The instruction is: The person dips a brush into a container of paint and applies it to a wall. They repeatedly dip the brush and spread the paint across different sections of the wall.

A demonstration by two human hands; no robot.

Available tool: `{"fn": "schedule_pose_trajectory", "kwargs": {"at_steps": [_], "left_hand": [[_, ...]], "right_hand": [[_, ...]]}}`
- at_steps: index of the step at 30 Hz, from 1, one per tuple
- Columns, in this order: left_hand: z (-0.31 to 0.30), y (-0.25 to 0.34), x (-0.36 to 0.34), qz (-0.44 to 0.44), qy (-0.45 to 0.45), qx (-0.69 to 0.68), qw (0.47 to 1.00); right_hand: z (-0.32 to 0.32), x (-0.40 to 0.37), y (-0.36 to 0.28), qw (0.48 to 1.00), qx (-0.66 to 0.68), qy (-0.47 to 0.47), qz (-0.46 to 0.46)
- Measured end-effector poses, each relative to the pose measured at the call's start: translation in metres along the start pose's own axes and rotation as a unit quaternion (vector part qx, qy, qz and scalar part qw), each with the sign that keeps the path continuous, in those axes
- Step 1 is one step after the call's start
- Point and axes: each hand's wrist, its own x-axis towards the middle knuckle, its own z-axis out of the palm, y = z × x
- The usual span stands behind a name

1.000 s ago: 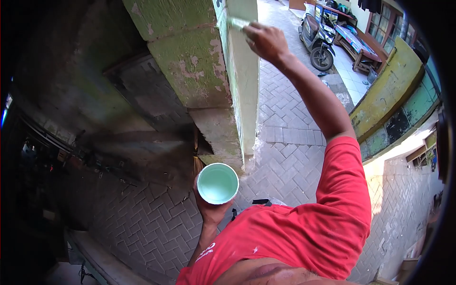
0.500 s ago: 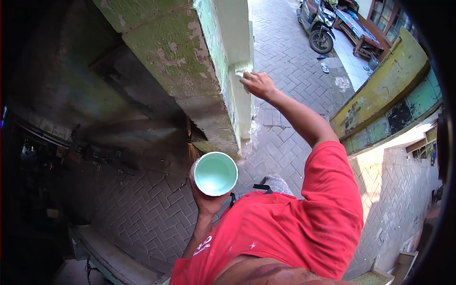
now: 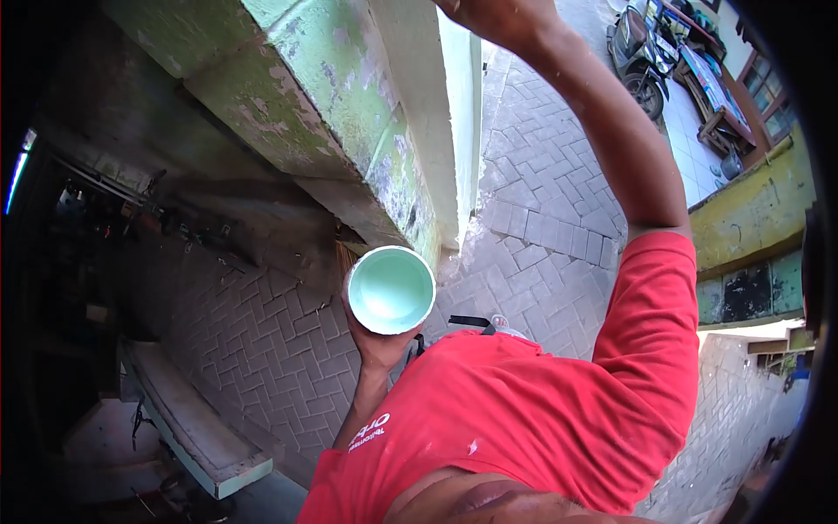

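A round tub (image 3: 391,290) with pale green paint inside is held upright in my left hand (image 3: 377,342), whose fingers wrap round its side and are mostly hidden behind it. At the top edge of the view, my right hand (image 3: 499,16) is raised beside the painted pillar (image 3: 423,96). Its fingers are cut off by the frame, and no brush shows. Peeling green and pinkish patches cover the pillar's wide face; its narrower side is a smooth pale cream.
Herringbone paving (image 3: 550,175) runs past the pillar. A parked motorbike (image 3: 644,57) and a low bench (image 3: 716,92) stand at the upper right, near a yellow and green wall (image 3: 755,214). A ledge (image 3: 196,419) lies at the lower left.
My right arm has moved up, taking the hand and the brush it held to or past the top edge. The view has shifted and turned. My left hand still holds the tub.
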Motion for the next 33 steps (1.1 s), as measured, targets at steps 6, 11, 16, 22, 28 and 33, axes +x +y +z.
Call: {"fn": "schedule_pose_trajectory", "kwargs": {"at_steps": [6, 11, 16, 22, 28, 33], "left_hand": [[0.042, 0.025, -0.007, -0.001, 0.044, -0.003, 0.999], [0.059, 0.042, -0.027, -0.043, 0.091, 0.039, 0.994], [0.078, 0.072, -0.035, -0.089, 0.130, 0.037, 0.987], [0.097, 0.086, -0.032, -0.116, 0.150, 0.003, 0.982], [0.097, 0.089, 0.007, -0.095, 0.097, 0.013, 0.991], [0.089, 0.066, 0.041, -0.090, 0.031, 0.019, 0.995]], "right_hand": [[0.120, -0.156, -0.029, 0.992, 0.003, -0.082, -0.093], [0.143, -0.251, -0.069, 0.916, 0.237, -0.319, 0.062], [0.137, -0.337, -0.076, 0.849, 0.396, -0.178, 0.301], [0.132, -0.403, -0.067, 0.291, 0.585, 0.024, 0.757], [0.149, -0.319, -0.008, 0.182, 0.678, 0.228, 0.675], [0.134, -0.159, 0.044, 0.229, 0.795, 0.333, 0.453]]}}
